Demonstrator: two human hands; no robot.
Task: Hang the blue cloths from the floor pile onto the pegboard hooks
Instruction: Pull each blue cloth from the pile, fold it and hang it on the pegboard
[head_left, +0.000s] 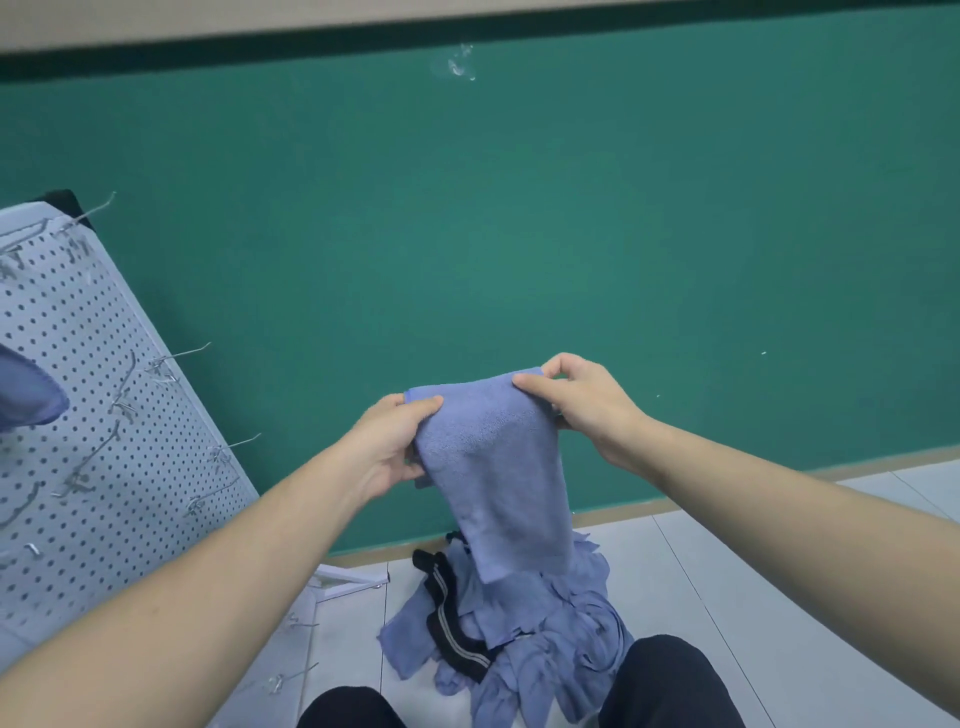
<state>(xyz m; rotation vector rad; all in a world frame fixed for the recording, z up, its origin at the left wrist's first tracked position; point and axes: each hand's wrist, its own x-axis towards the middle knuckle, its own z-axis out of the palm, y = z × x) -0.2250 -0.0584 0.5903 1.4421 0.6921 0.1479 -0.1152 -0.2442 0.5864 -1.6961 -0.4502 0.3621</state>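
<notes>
Cloth (493, 467) hung pinched at its top edge by left hand (395, 441) and right hand (582, 400) (both grips clenched); keeping that edge taut should ease hooking onto the pegboard (93, 415).

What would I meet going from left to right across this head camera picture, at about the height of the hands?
Hung blue cloth → pegboard → left hand → held blue cloth → right hand, with the green wall behind.
</notes>
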